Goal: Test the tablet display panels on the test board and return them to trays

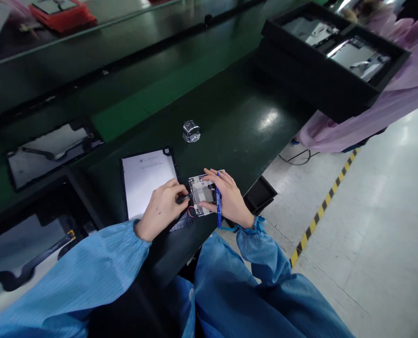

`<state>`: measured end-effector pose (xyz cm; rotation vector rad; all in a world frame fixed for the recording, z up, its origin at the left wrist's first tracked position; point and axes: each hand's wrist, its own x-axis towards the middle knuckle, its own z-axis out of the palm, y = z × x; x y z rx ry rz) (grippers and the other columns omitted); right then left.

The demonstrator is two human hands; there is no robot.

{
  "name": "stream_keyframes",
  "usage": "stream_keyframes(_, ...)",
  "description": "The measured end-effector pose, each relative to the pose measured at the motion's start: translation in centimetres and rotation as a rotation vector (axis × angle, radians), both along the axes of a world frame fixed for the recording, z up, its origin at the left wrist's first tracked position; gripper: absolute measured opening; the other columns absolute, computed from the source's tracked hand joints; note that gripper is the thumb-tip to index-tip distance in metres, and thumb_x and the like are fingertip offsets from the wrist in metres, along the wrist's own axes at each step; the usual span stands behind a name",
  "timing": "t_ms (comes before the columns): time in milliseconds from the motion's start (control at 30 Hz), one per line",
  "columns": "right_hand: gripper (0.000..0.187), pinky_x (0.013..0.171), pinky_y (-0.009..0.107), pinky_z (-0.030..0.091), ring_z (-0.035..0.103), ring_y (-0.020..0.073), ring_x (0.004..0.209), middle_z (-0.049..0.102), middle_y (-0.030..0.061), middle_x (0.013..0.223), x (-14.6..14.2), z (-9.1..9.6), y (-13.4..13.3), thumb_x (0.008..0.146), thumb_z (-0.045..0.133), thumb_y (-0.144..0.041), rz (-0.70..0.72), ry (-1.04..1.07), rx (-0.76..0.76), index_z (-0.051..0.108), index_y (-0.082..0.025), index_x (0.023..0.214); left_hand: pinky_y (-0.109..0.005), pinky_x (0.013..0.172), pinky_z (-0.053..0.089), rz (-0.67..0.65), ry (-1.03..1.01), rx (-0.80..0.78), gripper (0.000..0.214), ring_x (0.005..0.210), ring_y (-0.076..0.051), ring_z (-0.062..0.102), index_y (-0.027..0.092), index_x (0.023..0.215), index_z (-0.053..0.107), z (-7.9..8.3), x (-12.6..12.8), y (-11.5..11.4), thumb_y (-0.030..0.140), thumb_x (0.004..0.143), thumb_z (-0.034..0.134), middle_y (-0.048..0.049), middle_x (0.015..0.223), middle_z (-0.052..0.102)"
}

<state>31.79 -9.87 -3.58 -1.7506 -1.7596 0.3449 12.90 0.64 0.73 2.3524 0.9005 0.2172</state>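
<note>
My left hand (164, 205) is closed, thumb and fingertips pinching a small black piece (181, 199) at the left edge of a circuit board (202, 193). Thin red and dark wires show at that edge. My right hand (229, 197) spans the board from the right, thumb low and fingers along the top, gripping it. A slim blue pen-like tool (219, 206) lies along this hand; its exact kind is unclear. Just left of the board is a tablet-sized panel with a white face and black frame (147, 176), partly hidden by my left hand.
A shiny metal round object (191, 131) stands on the dark green table (230, 117). Another panel (52, 152) and a black tray (78, 195) are at left. Stacked black trays (321, 77) stand at back right, beside a person in pink clothing (336, 134). Black-yellow tape (323, 209) marks the floor.
</note>
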Motion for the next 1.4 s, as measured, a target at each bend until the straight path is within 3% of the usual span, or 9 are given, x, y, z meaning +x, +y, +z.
stream_keyframes(633, 0.050, 0.121, 0.047, 0.027, 0.044, 0.0254, 0.140, 0.050, 0.0065, 0.149, -0.2, 0.2, 0.1, 0.084, 0.066, -0.052, -0.001, 0.018, -0.019, 0.052, -0.025, 0.124, -0.029, 0.064, 0.041, -0.005, -0.010, -0.012, 0.008, 0.066, -0.014, 0.055, 0.017, 0.080, 0.067, 0.2, 0.1, 0.0, 0.016, 0.079, 0.059, -0.0019, 0.081, 0.058)
stream_keyframes(800, 0.053, 0.118, 0.047, 0.030, 0.049, 0.0267, 0.136, 0.052, 0.0063, 0.147, -0.1, 0.4, 0.1, 0.081, 0.070, -0.049, -0.006, 0.048, -0.020, 0.051, -0.026, 0.125, -0.029, 0.064, 0.042, -0.016, -0.037, -0.004, 0.009, 0.066, -0.014, 0.055, 0.019, 0.080, 0.066, 0.0, 0.0, 0.0, 0.016, 0.080, 0.057, -0.0014, 0.082, 0.059)
stream_keyframes(967, 0.047, 0.105, 0.047, 0.041, 0.058, 0.0292, 0.123, 0.057, 0.0070, 0.142, -1.3, 0.9, 0.6, 0.084, 0.067, -0.042, -0.158, 0.072, -0.021, 0.052, -0.024, 0.125, -0.029, 0.065, 0.040, -0.027, -0.018, 0.010, 0.010, 0.068, -0.015, 0.055, 0.017, 0.081, 0.067, 0.0, 0.0, 0.0, 0.016, 0.081, 0.057, -0.0019, 0.083, 0.058)
stream_keyframes(1100, 0.052, 0.102, 0.050, 0.042, 0.055, 0.0316, 0.120, 0.057, 0.0053, 0.142, -3.1, 0.5, 1.4, 0.081, 0.070, -0.040, -0.282, 0.040, -0.027, 0.052, -0.024, 0.126, -0.029, 0.065, 0.040, -0.029, -0.015, 0.018, 0.010, 0.067, -0.015, 0.054, 0.017, 0.079, 0.066, 0.0, 0.1, 0.0, 0.015, 0.081, 0.057, -0.0014, 0.082, 0.058)
stream_keyframes(1233, 0.057, 0.102, 0.053, 0.041, 0.052, 0.0342, 0.120, 0.057, 0.0068, 0.141, -3.7, 0.1, 1.9, 0.079, 0.072, -0.044, -0.320, 0.042, -0.037, 0.052, -0.023, 0.127, -0.030, 0.065, 0.040, -0.022, 0.033, 0.026, 0.008, 0.069, -0.016, 0.056, 0.017, 0.078, 0.066, -0.1, 0.5, -0.1, 0.015, 0.081, 0.058, -0.0027, 0.083, 0.059)
stream_keyframes(1333, 0.056, 0.105, 0.053, 0.041, 0.053, 0.0333, 0.123, 0.057, 0.0082, 0.140, -2.9, 0.8, 1.8, 0.081, 0.069, -0.048, -0.326, 0.165, 0.019, 0.051, -0.023, 0.128, -0.033, 0.074, 0.046, -0.037, 0.016, 0.003, 0.012, 0.081, -0.020, 0.061, 0.017, 0.091, 0.069, 0.7, 0.2, 0.4, 0.025, 0.083, 0.063, -0.0054, 0.093, 0.064)
stream_keyframes(1400, 0.055, 0.107, 0.049, 0.042, 0.054, 0.0301, 0.125, 0.056, 0.0091, 0.140, -2.1, 1.8, 1.5, 0.085, 0.065, -0.048, -0.321, 0.250, 0.094, 0.049, -0.022, 0.131, -0.038, 0.089, 0.048, -0.016, -0.077, -0.025, 0.035, 0.098, -0.024, 0.062, 0.018, 0.111, 0.067, 2.0, -1.0, 1.0, 0.037, 0.081, 0.069, -0.0083, 0.111, 0.065)
